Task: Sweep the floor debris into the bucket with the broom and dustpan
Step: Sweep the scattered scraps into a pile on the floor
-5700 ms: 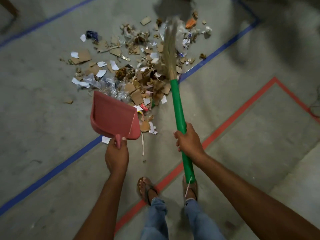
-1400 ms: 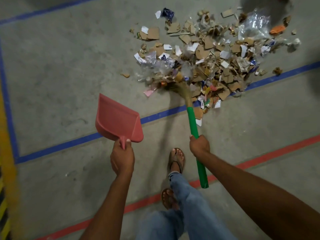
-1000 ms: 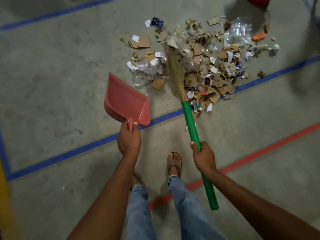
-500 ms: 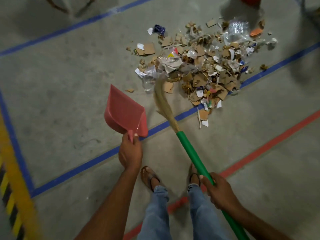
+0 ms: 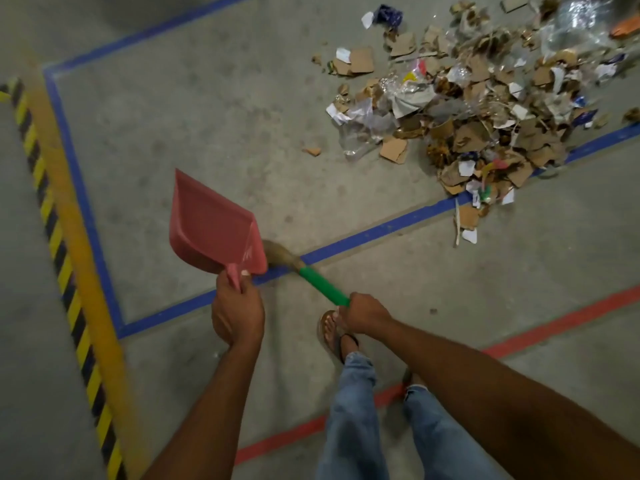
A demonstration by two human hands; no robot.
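Red plastic dustpan (image 5: pixel 211 223) is tilting over the concrete floor (image 5: pixel 207 116), the left hand (image 5: pixel 237 313) wrapping around its handle. The right hand (image 5: pixel 363 313) is clenching the broom (image 5: pixel 323 286) by its green handle, with the bristles (image 5: pixel 278 254) passing behind the pan's right edge. Cardboard, paper and clear plastic debris (image 5: pixel 485 109) is lying piled well apart, upper right, straddling a blue tape line (image 5: pixel 381 230).

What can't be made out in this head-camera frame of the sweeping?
- Bucket: nowhere in the head view.
- Broom: head view, bristle tips hidden behind the dustpan; handle end covered by the right hand and arm.
- Debris pile: cut off by the top and right edges; small scraps too blurred to identify.
- Dustpan handle: mostly covered by the left hand gripping it.
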